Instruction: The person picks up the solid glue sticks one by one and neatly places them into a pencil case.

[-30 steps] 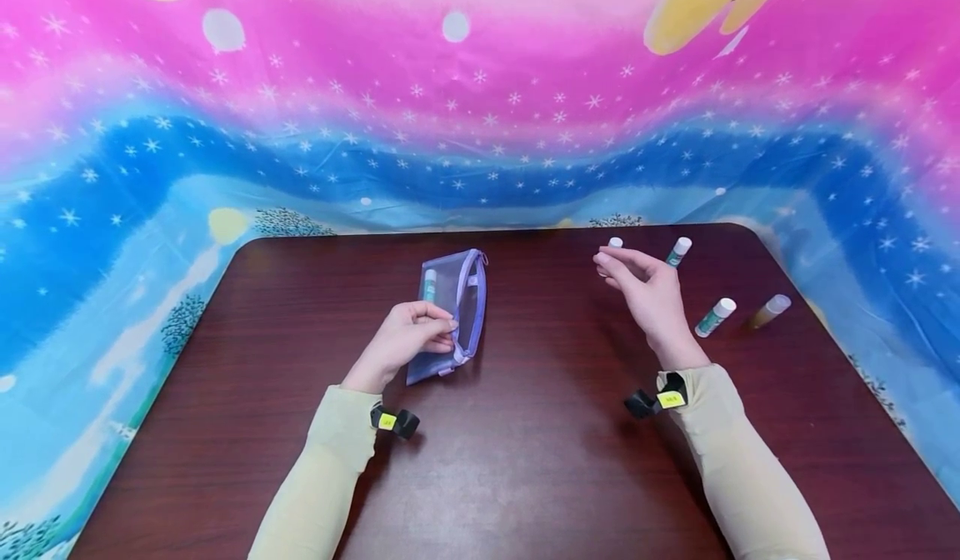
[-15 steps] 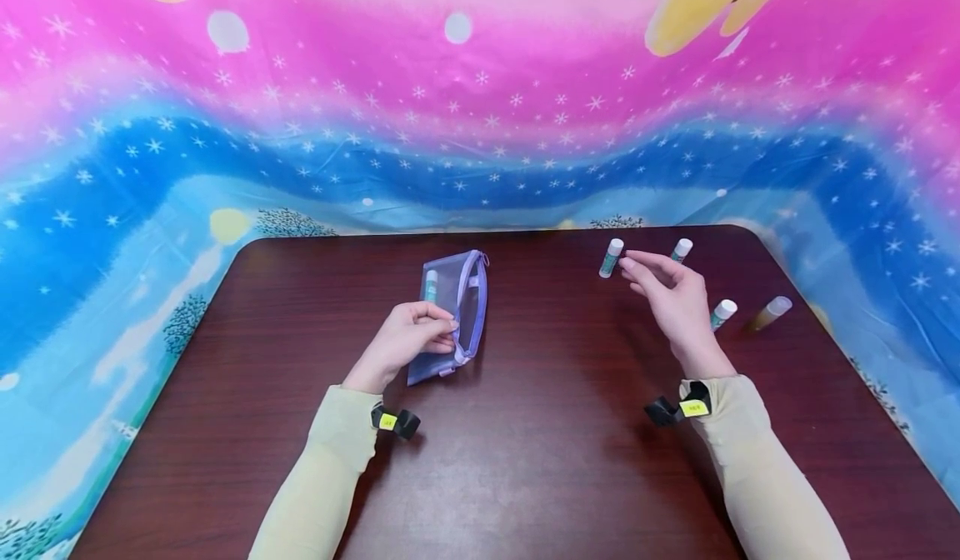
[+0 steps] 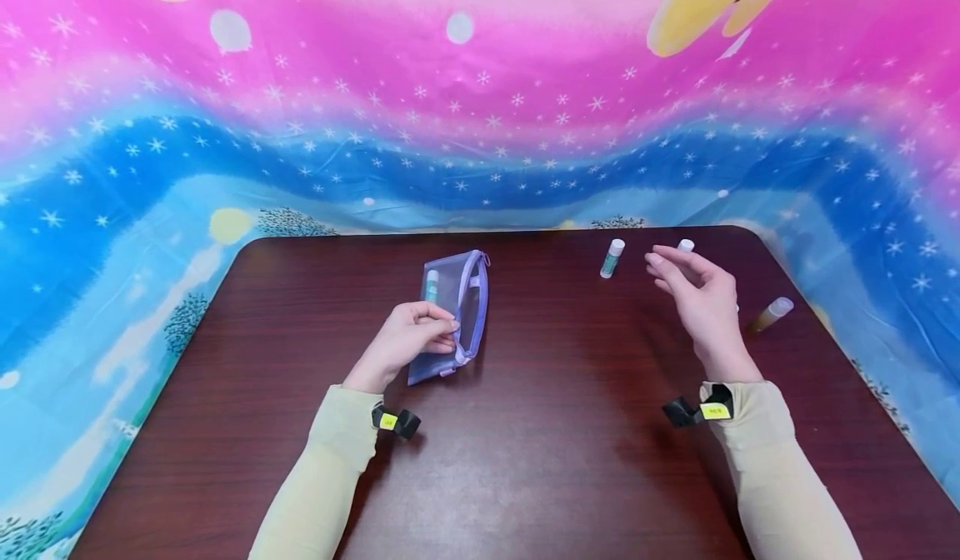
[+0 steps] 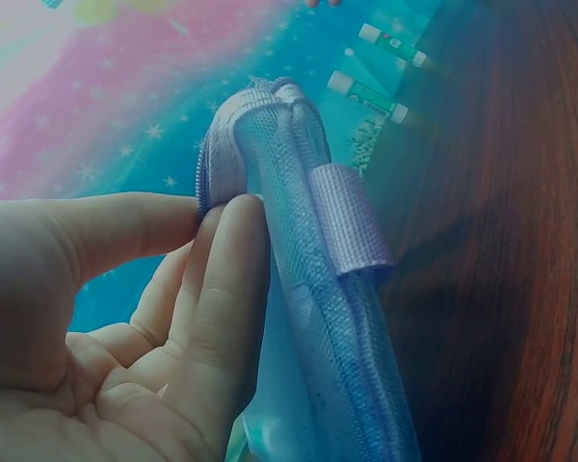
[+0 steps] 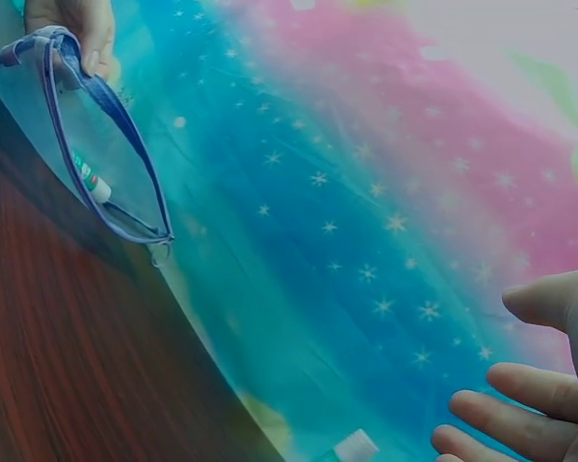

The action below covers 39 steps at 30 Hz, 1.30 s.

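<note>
My left hand (image 3: pixel 405 339) pinches the rim of a purple mesh zipper pouch (image 3: pixel 447 267) between thumb and fingers. The pouch's mouth gapes to the right, and a glue stick (image 3: pixel 431 286) shows through the mesh. In the right wrist view the same glue stick (image 5: pixel 94 185) lies inside. My right hand (image 3: pixel 701 306) hovers over the table's right side, fingers extended and holding nothing. Left of it stands a white-capped green glue stick (image 3: pixel 612 260). Just behind its fingers, the cap of another glue stick (image 3: pixel 686 245) peeks out. A further one is almost wholly hidden by this hand.
To the right of my right hand stands an amber tube with a pale cap (image 3: pixel 772 314). The dark wooden table (image 3: pixel 525 460) ends at the back against a patterned cloth (image 3: pixel 480 127). A black wrist camera (image 3: pixel 697 411) sits on each sleeve cuff.
My right hand has moved right, away from the left-hand glue stick, which now shows fully, and covers the glue stick nearer the front. My left hand and the pouch have stayed put.
</note>
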Available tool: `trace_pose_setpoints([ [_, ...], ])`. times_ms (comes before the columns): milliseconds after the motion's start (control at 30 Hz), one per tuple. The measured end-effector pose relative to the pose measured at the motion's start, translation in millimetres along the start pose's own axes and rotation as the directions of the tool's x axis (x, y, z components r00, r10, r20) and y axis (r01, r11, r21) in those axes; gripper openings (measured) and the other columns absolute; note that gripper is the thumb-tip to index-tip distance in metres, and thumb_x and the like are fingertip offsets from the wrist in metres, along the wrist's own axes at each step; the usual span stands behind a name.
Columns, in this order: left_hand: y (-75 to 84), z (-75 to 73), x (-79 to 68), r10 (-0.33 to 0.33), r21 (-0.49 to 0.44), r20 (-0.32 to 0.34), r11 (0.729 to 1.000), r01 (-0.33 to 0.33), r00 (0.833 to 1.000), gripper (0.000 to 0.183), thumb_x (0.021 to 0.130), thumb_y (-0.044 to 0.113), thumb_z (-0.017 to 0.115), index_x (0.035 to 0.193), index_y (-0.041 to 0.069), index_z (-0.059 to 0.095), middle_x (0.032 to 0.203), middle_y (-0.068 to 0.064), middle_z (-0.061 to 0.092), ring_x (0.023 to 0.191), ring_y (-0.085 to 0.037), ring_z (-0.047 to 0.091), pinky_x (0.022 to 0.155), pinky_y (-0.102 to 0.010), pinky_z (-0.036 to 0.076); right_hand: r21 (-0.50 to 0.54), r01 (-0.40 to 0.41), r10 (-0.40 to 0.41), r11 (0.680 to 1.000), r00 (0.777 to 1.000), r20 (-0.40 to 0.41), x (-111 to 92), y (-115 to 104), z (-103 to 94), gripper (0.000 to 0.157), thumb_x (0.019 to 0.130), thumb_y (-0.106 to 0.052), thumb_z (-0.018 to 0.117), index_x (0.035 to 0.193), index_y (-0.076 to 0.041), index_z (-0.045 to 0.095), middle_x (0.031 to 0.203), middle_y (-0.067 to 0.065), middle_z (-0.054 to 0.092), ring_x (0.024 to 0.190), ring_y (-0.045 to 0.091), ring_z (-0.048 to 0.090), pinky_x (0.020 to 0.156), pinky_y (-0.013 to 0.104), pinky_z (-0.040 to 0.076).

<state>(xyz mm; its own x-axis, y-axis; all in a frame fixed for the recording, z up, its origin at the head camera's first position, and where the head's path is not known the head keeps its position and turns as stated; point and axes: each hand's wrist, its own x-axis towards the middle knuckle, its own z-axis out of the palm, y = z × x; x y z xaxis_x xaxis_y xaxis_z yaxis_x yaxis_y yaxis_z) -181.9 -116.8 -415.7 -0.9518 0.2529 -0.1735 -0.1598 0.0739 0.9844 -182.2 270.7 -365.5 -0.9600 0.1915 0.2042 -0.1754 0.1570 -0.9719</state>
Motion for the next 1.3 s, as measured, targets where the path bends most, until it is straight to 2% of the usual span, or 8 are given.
trace_pose_setpoints([
  [367, 4.1, 0.5, -1.3, -0.003, -0.001, 0.033, 1.000, 0.003, 0.999, 0.022, 0.088, 0.006, 0.065, 0.103, -0.010, 0.061, 0.089, -0.019, 0.066, 0.072, -0.025, 0.066, 0.074, -0.039, 0.056, 0.088, 0.006, -0.002, 0.996, 0.999, -0.054, -2, -4, -16.9, 0.041, 0.082, -0.020, 0.073, 0.118, -0.002, 0.064, 0.109, 0.005, 0.065, 0.089, 0.013, 0.065, 0.077, 0.015, 0.051],
  [533, 2.4, 0.8, -1.3, -0.009, -0.008, 0.033, 1.000, 0.009, 0.999, 0.022, 0.088, 0.006, 0.064, 0.102, -0.010, 0.061, 0.089, -0.020, 0.066, 0.072, -0.025, 0.066, 0.074, -0.039, 0.056, 0.020, -0.010, 0.012, 1.000, 0.997, -0.082, -4, -4, -24.8, 0.042, 0.083, -0.024, 0.072, 0.119, -0.004, 0.064, 0.114, 0.003, 0.064, 0.091, 0.012, 0.063, 0.077, 0.013, 0.050],
  [867, -3.2, 0.5, -0.3, -0.001, -0.009, 0.012, 1.000, 0.001, 1.000, 0.018, 0.087, 0.006, 0.066, 0.099, -0.007, 0.063, 0.088, -0.019, 0.066, 0.071, -0.025, 0.066, 0.071, -0.037, 0.057, -0.120, -0.068, 0.044, 0.990, 0.981, -0.187, -6, -3, -42.9, 0.043, 0.083, -0.031, 0.072, 0.120, -0.010, 0.065, 0.103, -0.007, 0.067, 0.087, 0.008, 0.063, 0.073, 0.009, 0.047],
  [1200, -2.7, -0.9, -0.5, -0.002, 0.003, 0.021, 1.000, 0.002, 1.000, 0.020, 0.087, 0.007, 0.066, 0.100, -0.009, 0.062, 0.089, -0.019, 0.065, 0.071, -0.025, 0.066, 0.072, -0.037, 0.056, -0.184, -0.126, 0.076, 0.975, 0.964, -0.253, -10, 0, -59.2, 0.043, 0.083, -0.035, 0.071, 0.121, -0.015, 0.065, 0.111, -0.007, 0.063, 0.088, 0.006, 0.060, 0.067, 0.013, 0.046],
  [1300, -1.1, -0.3, -0.2, 0.002, 0.000, 0.020, 1.000, -0.002, 1.000, 0.019, 0.087, 0.006, 0.066, 0.099, -0.008, 0.063, 0.089, -0.019, 0.066, 0.071, -0.024, 0.066, 0.071, -0.037, 0.057, -0.165, -0.137, 0.090, 0.977, 0.961, -0.261, -9, 1, -65.1, 0.044, 0.082, -0.035, 0.071, 0.121, -0.014, 0.065, 0.113, -0.006, 0.062, 0.089, 0.006, 0.060, 0.069, 0.011, 0.046],
])
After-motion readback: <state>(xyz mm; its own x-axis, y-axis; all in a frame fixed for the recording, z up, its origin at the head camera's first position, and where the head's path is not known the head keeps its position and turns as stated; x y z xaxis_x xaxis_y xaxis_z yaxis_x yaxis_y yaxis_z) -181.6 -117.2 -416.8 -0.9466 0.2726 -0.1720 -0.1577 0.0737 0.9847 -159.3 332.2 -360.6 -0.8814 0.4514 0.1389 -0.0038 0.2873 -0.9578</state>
